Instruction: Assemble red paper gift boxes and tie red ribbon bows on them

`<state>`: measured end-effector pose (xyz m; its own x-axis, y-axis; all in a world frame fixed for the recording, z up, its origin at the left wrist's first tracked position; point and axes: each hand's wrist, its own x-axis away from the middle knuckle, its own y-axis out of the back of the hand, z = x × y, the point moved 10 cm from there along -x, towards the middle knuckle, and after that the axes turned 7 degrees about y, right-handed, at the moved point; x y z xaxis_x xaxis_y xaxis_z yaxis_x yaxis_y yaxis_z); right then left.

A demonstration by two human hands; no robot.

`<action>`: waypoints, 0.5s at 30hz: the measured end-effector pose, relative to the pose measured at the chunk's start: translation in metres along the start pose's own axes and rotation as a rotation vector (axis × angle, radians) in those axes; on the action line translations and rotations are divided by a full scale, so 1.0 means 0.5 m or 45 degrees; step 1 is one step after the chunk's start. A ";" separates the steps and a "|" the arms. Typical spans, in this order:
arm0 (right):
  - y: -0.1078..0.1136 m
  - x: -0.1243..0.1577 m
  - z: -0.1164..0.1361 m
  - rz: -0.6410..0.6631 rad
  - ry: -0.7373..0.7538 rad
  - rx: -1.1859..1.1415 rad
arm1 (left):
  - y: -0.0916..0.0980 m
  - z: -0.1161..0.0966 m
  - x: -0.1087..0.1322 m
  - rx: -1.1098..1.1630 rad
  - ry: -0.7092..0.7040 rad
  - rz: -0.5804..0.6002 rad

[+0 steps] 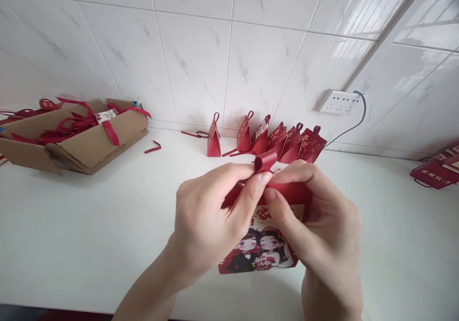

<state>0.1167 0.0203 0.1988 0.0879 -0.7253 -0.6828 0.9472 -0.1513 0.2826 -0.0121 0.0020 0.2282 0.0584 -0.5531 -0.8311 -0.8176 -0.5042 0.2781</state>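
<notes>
A red gift box point(263, 251) with a cartoon wedding couple printed on its front is held up over the white table. My left hand point(211, 216) is closed at its top, thumb and fingers pinching the base of a looped red strap point(266, 161). Beside it, my right hand point(319, 220) pinches the box's top edge between thumb and forefinger. A small metallic bit point(279, 169) shows near the right fingertips, too small to make out. My fingers cover most of the box's upper edge and the strap's ends.
Several red triangular boxes point(214, 139) with strap loops stand along the tiled wall. An open cardboard carton point(103, 151) of red straps and ribbons is at left, a loose strap point(153, 146) near it. A power strip point(339, 102) hangs on the wall; red boxes point(435, 170) lie far right.
</notes>
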 end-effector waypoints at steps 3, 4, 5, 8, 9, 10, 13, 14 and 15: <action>-0.001 -0.001 -0.002 0.022 -0.010 -0.006 | -0.001 0.004 -0.004 0.010 0.054 0.006; -0.002 -0.001 -0.004 0.028 -0.018 -0.010 | -0.004 0.009 -0.005 0.007 0.092 0.039; -0.002 -0.001 -0.005 0.034 -0.026 -0.014 | -0.008 0.013 -0.006 0.006 0.129 0.077; -0.004 -0.002 -0.009 0.056 -0.048 -0.018 | -0.017 0.021 -0.008 0.026 0.219 0.170; -0.005 -0.002 -0.009 0.062 -0.053 -0.015 | -0.018 0.023 -0.008 0.036 0.242 0.186; -0.005 -0.001 -0.010 0.063 -0.060 -0.009 | -0.018 0.024 -0.008 0.044 0.262 0.193; -0.003 0.001 -0.015 0.051 -0.094 0.009 | -0.024 0.034 -0.006 0.048 0.320 0.217; -0.002 0.002 -0.016 0.047 -0.102 0.005 | -0.027 0.037 -0.005 0.048 0.333 0.225; -0.003 0.002 -0.016 0.047 -0.104 -0.003 | -0.028 0.038 -0.005 0.051 0.337 0.229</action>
<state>0.1180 0.0252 0.1922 0.0972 -0.7827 -0.6148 0.9445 -0.1222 0.3048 -0.0117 0.0234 0.2171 0.0538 -0.7870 -0.6145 -0.8499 -0.3592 0.3856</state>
